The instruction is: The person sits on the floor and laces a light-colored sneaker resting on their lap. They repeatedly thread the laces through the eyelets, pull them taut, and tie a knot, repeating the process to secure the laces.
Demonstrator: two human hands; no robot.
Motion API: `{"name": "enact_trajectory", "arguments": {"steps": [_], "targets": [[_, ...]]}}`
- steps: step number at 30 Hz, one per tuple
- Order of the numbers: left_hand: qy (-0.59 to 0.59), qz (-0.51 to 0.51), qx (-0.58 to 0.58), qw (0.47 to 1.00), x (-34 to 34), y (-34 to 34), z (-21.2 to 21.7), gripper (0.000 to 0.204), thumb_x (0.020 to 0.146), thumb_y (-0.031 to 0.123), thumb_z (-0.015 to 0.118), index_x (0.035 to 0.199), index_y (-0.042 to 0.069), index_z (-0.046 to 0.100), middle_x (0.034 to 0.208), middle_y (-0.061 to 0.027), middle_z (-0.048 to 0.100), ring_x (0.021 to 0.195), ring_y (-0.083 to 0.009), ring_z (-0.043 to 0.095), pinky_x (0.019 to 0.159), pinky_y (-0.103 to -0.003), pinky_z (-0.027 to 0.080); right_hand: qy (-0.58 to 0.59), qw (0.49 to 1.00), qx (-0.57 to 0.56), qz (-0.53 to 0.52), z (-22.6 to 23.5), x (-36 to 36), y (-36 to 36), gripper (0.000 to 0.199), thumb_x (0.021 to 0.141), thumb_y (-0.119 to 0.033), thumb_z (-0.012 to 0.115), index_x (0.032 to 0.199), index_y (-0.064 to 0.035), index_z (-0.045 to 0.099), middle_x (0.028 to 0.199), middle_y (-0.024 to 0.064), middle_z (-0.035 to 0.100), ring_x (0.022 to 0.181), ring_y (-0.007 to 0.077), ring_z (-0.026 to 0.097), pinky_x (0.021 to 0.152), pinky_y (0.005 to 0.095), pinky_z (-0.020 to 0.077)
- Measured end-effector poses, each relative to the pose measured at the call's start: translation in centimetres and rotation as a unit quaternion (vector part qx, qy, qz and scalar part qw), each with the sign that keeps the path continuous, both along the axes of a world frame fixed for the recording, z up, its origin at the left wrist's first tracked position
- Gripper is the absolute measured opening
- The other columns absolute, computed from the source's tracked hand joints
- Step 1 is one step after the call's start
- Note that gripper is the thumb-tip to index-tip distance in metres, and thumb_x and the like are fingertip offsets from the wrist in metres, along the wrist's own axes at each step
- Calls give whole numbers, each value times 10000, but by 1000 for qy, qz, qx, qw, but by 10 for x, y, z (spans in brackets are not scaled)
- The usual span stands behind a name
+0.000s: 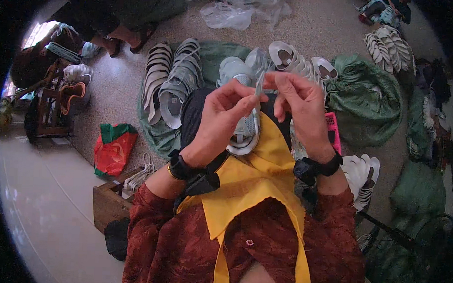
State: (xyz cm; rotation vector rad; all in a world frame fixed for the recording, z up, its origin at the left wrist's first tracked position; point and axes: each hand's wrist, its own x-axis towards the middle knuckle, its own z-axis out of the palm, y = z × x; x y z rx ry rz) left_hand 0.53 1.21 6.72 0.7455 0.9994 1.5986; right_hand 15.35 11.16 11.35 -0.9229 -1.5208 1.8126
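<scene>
Left hand (222, 116): raised at centre, wrist bent, grip pinching a thin pale strip (259, 85).
Right hand (300, 106): at 3 o'clock of the left, fingers curled, pinching the strip's top.
Shoe (245, 134): pale grey, on the yellow apron (255, 177), just below both hands.
Floor (113, 95): shoe pairs (171, 82) at 11 o'clock.

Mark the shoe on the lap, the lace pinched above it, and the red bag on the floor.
shoe (245, 129), head view, on the pale mesh upper below the left hand.
lace (259, 84), head view, on the thin strand between both hands' fingers.
red bag (114, 150), head view, on its red middle.
</scene>
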Motion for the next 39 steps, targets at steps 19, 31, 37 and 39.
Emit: {"name": "enact_trajectory", "arguments": {"steps": [19, 31, 37, 39], "targets": [[391, 26, 25, 920, -42, 15, -53, 224, 832, 87, 714, 1029, 40, 618, 1114, -45, 696, 946, -175, 600, 779, -305, 486, -50, 958, 261, 105, 6, -4, 33, 109, 1006, -133, 590, 995, -27, 609, 842, 15, 696, 643, 55, 602, 557, 214, 488], [530, 35, 61, 845, -40, 20, -66, 395, 732, 75, 758, 1079, 51, 571, 1054, -107, 615, 1041, -332, 546, 942, -406, 443, 41, 877, 449, 165, 76, -18, 23, 131, 1025, -109, 524, 972, -22, 607, 758, 67, 644, 624, 145, 613, 564, 325, 519], [547, 31, 55, 835, -48, 17, -74, 408, 772, 28, 778, 1124, 38, 573, 1154, -101, 635, 1090, -240, 611, 959, -355, 471, 134, 884, 411, 179, 126, 4, 42, 135, 1021, -94, 507, 965, -14, 601, 721, 85, 636, 581, 163, 602, 538, 345, 532], [526, 18, 73, 847, -39, 32, -76, 401, 768, 26, 780, 1109, 39, 567, 1132, -96, 645, 1083, -245, 621, 958, -357, 475, 92, 894, 419, 132, 150, 38, 50, 135, 1021, -98, 509, 971, -16, 603, 730, 83, 637, 583, 160, 601, 540, 341, 530]]}}
